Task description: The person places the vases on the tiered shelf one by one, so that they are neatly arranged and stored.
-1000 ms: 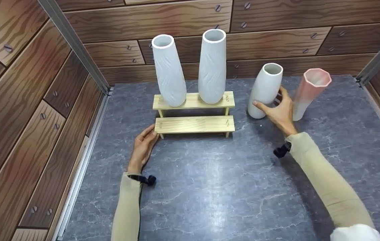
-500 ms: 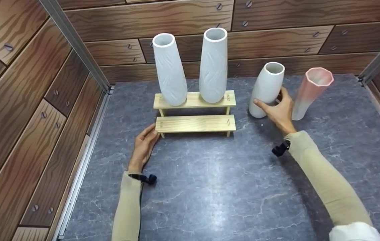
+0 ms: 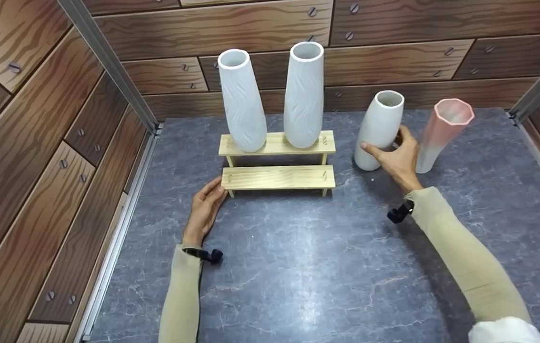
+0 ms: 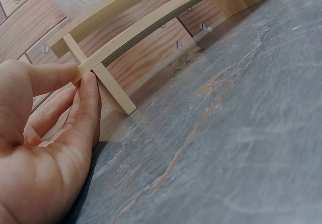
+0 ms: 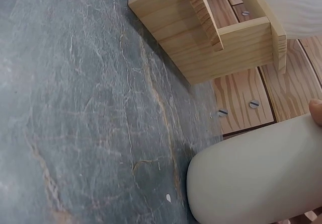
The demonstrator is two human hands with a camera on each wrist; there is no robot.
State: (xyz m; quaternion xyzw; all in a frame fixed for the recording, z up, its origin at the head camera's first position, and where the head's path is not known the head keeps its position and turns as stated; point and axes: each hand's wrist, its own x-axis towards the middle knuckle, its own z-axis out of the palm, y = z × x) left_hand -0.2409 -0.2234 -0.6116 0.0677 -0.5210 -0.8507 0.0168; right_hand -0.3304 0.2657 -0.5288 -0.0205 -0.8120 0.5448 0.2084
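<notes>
In the head view, my right hand [image 3: 399, 159] grips a smooth white vase [image 3: 378, 126] standing upright on the grey marbled table, thumb on its near side and fingers round its right side. The vase's rounded base [image 5: 236, 183] shows large in the right wrist view. My left hand [image 3: 203, 209] is at the left end of a two-step wooden stand [image 3: 277, 177]. Seen from the left wrist, its thumb and fingertips pinch the lower step's corner. Two tall white vases with a carved leaf-like texture, a left one [image 3: 244, 107] and a right one [image 3: 304, 100], stand on the upper step.
A pink-and-white vase [image 3: 441, 131] with an angular rim stands just right of my right hand. Wood-patterned panels [image 3: 260, 26] enclose the table [image 3: 298, 267] at the back and sides, with metal posts [image 3: 108, 66] in the corners. The lower step carries nothing.
</notes>
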